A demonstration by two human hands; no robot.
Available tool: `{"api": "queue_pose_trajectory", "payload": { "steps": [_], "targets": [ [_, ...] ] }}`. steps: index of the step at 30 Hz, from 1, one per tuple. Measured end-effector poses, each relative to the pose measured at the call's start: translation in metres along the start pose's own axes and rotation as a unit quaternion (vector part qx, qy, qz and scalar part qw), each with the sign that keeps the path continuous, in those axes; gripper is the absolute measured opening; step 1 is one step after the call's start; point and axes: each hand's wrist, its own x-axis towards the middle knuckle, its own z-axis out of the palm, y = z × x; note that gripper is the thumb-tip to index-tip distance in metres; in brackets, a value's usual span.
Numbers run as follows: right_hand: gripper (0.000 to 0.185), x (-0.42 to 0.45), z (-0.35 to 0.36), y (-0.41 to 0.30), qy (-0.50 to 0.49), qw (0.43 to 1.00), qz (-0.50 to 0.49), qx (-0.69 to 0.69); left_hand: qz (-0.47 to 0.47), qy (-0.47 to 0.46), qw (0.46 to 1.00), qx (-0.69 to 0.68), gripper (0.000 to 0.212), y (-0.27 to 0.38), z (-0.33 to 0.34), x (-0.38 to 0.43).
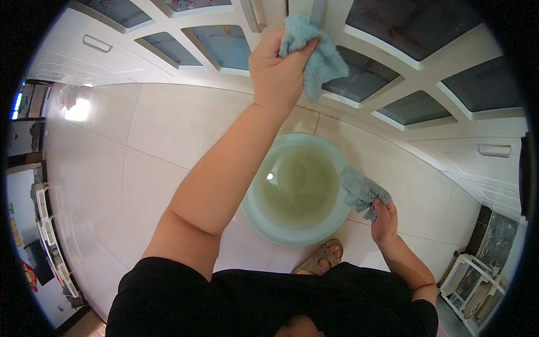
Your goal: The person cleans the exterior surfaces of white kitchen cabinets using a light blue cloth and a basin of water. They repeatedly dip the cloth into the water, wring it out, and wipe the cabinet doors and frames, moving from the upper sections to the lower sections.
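Observation:
My left hand (278, 69) grips a light teal cloth (322, 63) against the frame of a white cabinet door, close beside a metal handle (318, 10). Lower right, my right hand (385, 221) holds a bunched grey-green cloth (364, 189) by one end, and the cloth's other end is at the rim of a round pale green basin (269, 234). Cloudy, yellowish water (303, 185) lies in the basin, which stands on the floor between my arms. The fingertips of my left hand are partly hidden by the teal cloth.
White cabinets with dark glass panes (362, 76) run across the top and right. Beige floor tiles (168, 118) surround the basin. A sandalled foot (322, 257) is just below it. A white rack (467, 286) stands at the lower right, and a clear plastic-looking item lies far left.

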Motion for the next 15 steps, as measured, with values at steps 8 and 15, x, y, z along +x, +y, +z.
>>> {"api": "queue_pose_trajectory", "payload": {
  "steps": [8,15],
  "targets": [
    [0.029,-0.007,0.001,-0.002,0.007,1.0,-0.006,-0.004,-0.021,-0.03,0.998,0.057,0.016,0.011,0.003,0.011],
    [0.03,-0.011,0.004,-0.005,-0.001,1.0,-0.02,0.017,0.047,-0.052,0.997,0.03,0.02,-0.018,-0.009,0.001]
  ]
}}
